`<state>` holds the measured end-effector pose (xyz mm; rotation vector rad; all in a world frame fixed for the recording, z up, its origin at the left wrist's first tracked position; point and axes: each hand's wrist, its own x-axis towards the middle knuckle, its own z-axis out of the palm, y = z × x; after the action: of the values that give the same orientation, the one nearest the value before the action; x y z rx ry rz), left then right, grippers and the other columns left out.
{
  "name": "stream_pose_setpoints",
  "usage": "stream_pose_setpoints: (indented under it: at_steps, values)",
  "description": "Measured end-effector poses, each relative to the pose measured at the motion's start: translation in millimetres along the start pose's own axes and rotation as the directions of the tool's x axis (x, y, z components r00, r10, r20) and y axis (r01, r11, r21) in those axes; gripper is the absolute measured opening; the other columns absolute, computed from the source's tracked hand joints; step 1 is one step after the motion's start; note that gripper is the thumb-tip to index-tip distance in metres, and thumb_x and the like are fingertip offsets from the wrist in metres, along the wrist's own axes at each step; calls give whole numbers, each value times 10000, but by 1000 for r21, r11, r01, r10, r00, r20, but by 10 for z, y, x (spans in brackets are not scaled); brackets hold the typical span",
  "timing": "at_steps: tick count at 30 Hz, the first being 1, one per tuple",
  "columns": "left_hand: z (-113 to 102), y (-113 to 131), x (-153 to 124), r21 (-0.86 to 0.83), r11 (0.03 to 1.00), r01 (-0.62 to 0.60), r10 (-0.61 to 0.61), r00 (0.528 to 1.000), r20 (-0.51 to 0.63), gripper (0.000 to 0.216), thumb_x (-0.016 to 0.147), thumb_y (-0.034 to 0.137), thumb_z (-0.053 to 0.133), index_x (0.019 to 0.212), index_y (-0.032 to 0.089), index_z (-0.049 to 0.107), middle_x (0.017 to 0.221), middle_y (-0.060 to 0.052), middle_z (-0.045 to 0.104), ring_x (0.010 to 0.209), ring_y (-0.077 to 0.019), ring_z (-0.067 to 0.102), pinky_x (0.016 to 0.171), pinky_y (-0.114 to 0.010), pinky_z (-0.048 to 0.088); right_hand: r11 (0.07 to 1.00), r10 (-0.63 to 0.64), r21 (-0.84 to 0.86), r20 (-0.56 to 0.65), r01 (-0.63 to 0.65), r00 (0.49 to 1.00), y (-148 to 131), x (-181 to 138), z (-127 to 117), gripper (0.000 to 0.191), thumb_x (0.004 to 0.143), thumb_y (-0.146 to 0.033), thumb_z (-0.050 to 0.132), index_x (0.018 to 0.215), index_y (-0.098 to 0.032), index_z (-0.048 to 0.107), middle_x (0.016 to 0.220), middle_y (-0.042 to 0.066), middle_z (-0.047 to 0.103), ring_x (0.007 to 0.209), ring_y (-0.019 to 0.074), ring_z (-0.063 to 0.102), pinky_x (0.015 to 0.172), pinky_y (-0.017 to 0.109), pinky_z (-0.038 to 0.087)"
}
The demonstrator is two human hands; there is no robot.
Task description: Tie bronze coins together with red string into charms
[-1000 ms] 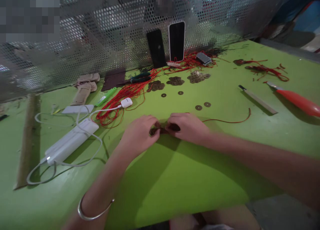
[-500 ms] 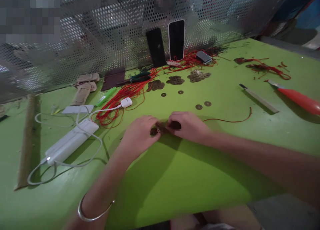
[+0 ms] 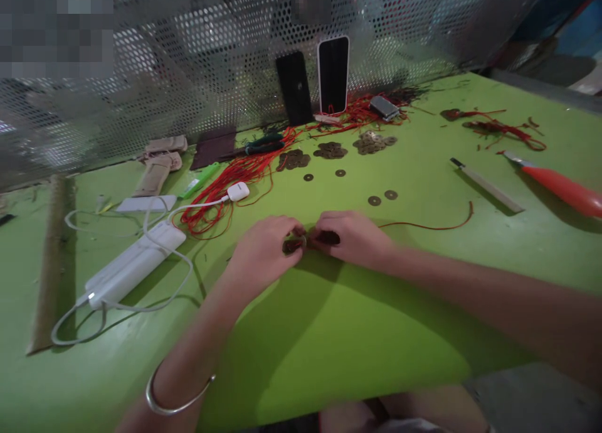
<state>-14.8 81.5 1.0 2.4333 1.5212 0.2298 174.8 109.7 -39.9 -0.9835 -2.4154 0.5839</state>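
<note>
My left hand point(image 3: 266, 251) is closed in a pinch, thumb and fingertips round a small holed coin point(image 3: 303, 240) whose pale rim shows at the fingertips. Right beside it, my right hand point(image 3: 352, 237) pinches too; a thin red cord point(image 3: 423, 226) trails from behind it over the green table, and its grip on the cord is partly hidden. Beyond the hands lie two loose coins, the nearer coin point(image 3: 374, 201) and another coin point(image 3: 390, 195). Farther back are coin piles, among them a left pile point(image 3: 294, 160) and a right pile point(image 3: 371, 143).
A white power strip point(image 3: 136, 263) with cables is at left, near a bundle of red cords point(image 3: 226, 194) and green-handled pliers point(image 3: 264, 144). Two phones, one white-edged point(image 3: 333, 75), lean on a perforated metal screen point(image 3: 211, 63). A red-handled tool point(image 3: 559, 179) lies at right.
Between my fingertips the coin has turned a little, so its pale rim shows more clearly. Both hands stay in nearly the same place.
</note>
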Motion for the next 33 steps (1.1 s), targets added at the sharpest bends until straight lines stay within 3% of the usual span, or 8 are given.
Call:
stream_pose_setpoints:
  at_steps: [7,19,26,33]
  values:
    - [2,54,-29,200,976,-89,91,996,-4,176,805,229,564,961,161,612,919,-52,652,886,-234,576,801,-384,442,998,-26,-57,12,26,1000,-7,-5,-3,133,830,-198,586,907,-183,692,914,39,657,717,124,580,647,236,410]
    - [-19,38,-32,295,951,-94,102,995,-11,150,852,195,476,845,170,624,822,-45,632,809,-217,574,744,-361,429,998,-22,-52,22,23,1000,-12,-9,-3,135,848,-214,568,902,-179,687,913,43,634,725,127,573,655,247,408]
    - [-24,41,-35,317,946,-74,80,997,-5,138,835,150,471,850,159,608,826,-46,618,798,-217,570,731,-357,428,997,-79,-20,-93,78,993,-18,-8,27,176,843,-205,549,986,-175,647,958,40,646,756,128,578,656,241,411]
    - [-6,61,-37,249,968,-35,49,998,-51,150,850,188,453,854,168,601,834,-47,627,805,-214,571,736,-362,422,997,-58,-56,24,59,998,-12,12,29,169,863,-224,536,951,-187,676,912,38,669,778,141,602,682,247,419]
